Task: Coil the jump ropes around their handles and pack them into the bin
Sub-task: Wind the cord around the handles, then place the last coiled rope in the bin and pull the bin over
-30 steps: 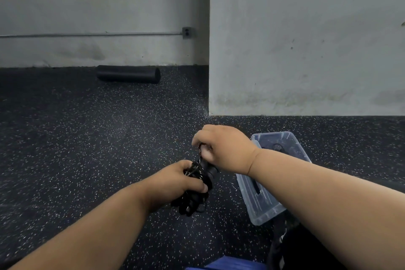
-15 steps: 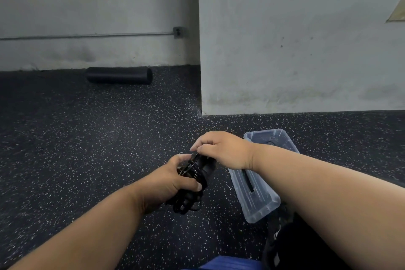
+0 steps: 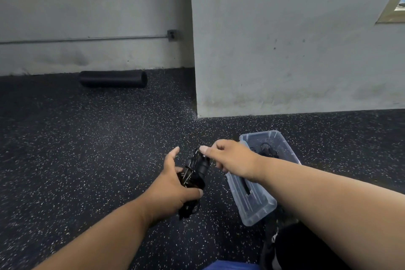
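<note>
The rope [image 3: 194, 173] is a black bundle, thin cord wound in glossy loops round ribbed, rounded handles, held tilted above the floor [image 3: 87, 149]. The left hand [image 3: 173, 186] grips its lower part, thumb across the near side, index finger lifted straight off it. The right hand [image 3: 230, 160] pinches the bundle's top end between thumb and curled fingers. Just right of the bundle sits the bin [image 3: 252, 208], a clear, rounded-corner plastic box, its middle hidden by the right forearm; dark cord shows in its far end and a black stick-like piece nearer. The floor is dark rubber flecked white. Far left, a black foam roller [image 3: 112, 79] lies against the rough grey wall [image 3: 285, 39]
</note>
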`<act>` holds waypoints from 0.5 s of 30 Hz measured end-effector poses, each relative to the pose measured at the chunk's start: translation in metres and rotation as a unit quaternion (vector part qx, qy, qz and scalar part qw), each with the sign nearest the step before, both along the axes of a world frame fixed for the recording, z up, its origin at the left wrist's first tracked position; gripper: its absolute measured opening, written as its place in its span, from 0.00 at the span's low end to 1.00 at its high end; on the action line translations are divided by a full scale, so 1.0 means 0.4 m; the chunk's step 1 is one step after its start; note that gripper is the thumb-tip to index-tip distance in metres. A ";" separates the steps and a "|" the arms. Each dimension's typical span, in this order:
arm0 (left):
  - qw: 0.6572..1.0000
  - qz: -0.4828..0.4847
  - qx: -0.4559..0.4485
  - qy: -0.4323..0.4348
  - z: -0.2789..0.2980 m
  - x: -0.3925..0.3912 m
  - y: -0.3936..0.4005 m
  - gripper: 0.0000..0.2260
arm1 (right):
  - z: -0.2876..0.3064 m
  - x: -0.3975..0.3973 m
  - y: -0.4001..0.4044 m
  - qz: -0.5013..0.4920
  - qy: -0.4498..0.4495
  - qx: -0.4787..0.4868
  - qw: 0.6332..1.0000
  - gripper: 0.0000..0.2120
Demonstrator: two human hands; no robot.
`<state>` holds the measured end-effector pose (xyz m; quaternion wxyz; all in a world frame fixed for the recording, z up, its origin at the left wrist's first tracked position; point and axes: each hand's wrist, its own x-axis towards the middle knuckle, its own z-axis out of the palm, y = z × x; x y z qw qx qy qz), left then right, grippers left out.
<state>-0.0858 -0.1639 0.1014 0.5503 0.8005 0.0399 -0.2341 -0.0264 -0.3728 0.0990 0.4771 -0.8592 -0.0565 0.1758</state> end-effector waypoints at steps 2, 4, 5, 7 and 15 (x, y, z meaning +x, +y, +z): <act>0.999 -0.031 0.031 -0.014 -0.018 -0.008 -0.013 0.59 | -0.007 -0.015 -0.011 0.002 0.033 0.057 0.998 0.21; 0.998 -0.053 0.035 -0.021 -0.037 -0.014 -0.031 0.61 | -0.019 -0.025 -0.029 0.009 0.053 0.075 0.996 0.21; 0.998 -0.058 0.033 -0.023 -0.045 -0.016 -0.036 0.61 | -0.024 -0.031 -0.035 0.017 0.053 0.061 0.997 0.20; 0.997 -0.065 0.030 -0.028 -0.055 -0.014 -0.051 0.61 | -0.046 -0.040 -0.055 0.032 0.055 0.021 0.998 0.21; 0.994 -0.080 0.018 -0.073 -0.095 0.025 -0.129 0.61 | -0.074 -0.033 -0.139 0.020 0.056 0.001 0.998 0.19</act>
